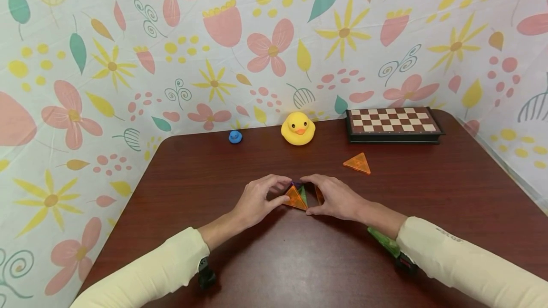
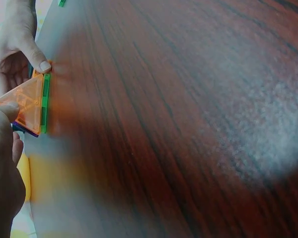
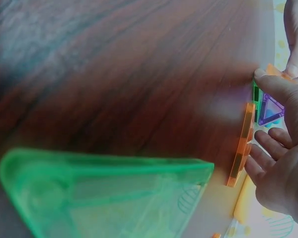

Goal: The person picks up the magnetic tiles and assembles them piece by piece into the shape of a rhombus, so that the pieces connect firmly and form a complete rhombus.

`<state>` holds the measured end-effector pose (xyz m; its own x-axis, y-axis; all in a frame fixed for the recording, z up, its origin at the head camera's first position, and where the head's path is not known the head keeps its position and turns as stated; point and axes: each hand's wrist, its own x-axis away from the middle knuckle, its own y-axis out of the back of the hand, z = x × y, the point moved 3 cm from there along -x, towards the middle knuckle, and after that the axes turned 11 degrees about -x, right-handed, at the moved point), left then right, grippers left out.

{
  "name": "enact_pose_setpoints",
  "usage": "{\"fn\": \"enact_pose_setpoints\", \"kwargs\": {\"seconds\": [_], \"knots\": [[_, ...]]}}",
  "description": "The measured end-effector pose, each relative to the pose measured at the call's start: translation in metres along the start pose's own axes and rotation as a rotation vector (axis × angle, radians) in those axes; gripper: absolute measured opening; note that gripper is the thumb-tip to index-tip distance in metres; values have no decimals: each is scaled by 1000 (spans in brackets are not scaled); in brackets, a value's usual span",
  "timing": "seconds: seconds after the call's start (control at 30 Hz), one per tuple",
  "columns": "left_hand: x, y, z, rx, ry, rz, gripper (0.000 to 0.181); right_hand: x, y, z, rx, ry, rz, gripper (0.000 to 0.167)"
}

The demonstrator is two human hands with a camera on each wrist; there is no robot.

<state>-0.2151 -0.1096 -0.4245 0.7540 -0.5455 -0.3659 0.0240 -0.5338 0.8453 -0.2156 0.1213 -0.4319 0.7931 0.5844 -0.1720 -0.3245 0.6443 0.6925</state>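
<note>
Between the two hands stands a small cluster of translucent triangular tiles: an orange tile [image 1: 294,198] in front, a green tile [image 1: 303,193] on the right and a purple tile [image 3: 271,109] behind. My left hand [image 1: 260,199] holds the orange tile with its thumb on the face and its fingers round the far side. From the right, my right hand [image 1: 338,197] grips the green tile, thumb at the near corner and index finger at the back. Another orange tile [image 3: 242,146] stands on edge beside the right hand's loosely curled fingers.
An orange triangular tile [image 1: 358,163] lies farther back on the dark wooden table [image 1: 205,165]. A green triangular tile [image 1: 384,240] is by the right wrist. Along the back are a blue duck [image 1: 235,137], a yellow duck [image 1: 298,129] and a chessboard box [image 1: 393,125].
</note>
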Motion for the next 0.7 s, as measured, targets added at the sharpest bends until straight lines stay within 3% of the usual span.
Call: {"fn": "enact_pose_setpoints", "kwargs": {"seconds": [0.47,0.7], "knots": [[-1,6,2,-10,-1,-7,57,3,13,-4,-45,-19,-34,84],[-11,17,-5,47,-12,-89,55,5,27,-9,-26,-52,-58,85]]}}
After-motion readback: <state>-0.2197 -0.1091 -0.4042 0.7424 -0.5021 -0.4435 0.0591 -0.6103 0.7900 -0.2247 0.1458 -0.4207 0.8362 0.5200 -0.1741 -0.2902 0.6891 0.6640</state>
